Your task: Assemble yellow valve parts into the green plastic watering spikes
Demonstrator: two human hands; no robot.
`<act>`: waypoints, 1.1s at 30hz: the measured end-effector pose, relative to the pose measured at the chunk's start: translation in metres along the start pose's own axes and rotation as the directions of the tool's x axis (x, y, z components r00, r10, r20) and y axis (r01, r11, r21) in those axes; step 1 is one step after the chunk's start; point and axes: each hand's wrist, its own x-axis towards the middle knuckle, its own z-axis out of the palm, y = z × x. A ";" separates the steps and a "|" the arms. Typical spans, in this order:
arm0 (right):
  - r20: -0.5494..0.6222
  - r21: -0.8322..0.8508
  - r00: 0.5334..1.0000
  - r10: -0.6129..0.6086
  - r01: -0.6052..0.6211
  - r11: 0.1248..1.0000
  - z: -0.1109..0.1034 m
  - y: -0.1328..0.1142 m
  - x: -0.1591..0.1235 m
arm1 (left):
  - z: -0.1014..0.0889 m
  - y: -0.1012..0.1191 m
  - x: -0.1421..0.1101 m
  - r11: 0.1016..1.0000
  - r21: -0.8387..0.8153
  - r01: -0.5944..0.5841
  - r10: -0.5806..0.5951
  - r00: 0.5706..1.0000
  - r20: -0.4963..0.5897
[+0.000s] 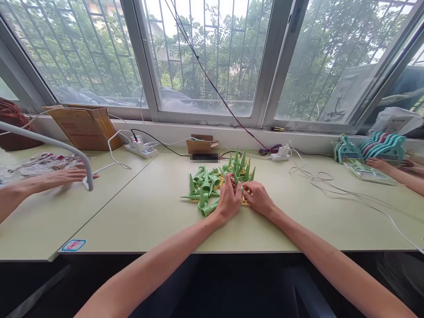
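My left hand [228, 199] is closed, its thumb and fingers pinching a green cone-shaped plastic piece [235, 177]. Close against it, my right hand [260, 198] has bent fingers on the lower end of the same piece; the fingertips partly hide the grip. A pile of similar green pieces [206, 180] lies left of and behind my hands, some on their sides, some pointing up. Just behind my hands, several green cones [244, 155] stand upright. Yellow plastic parts [245, 199] show under and among them, partly covered.
A small cardboard box [201, 144] stands behind the pile. Power strips [141, 149] and loose white cables [323, 178] lie on the table [145, 221]. At left, another person's hand [66, 176] is near plastic bags; at right, a person's hand [377, 164] touches teal hanger-like items [384, 148].
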 end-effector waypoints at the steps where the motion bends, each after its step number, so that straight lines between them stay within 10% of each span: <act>1: -0.009 0.007 1.000 0.001 -0.001 1.000 0.001 0.000 0.000 | 0.000 -0.001 0.001 1.000 -0.009 0.011 -0.011 1.000 -0.011; 14: -0.292 0.176 0.956 0.015 0.039 0.984 0.000 -0.012 0.005 | -0.010 0.003 0.014 0.991 -0.117 0.071 -0.082 0.993 -0.089; 33: -0.328 0.191 0.944 -0.009 0.076 0.979 0.003 -0.015 0.005 | -0.011 0.004 0.011 0.990 -0.112 0.088 -0.085 0.996 0.030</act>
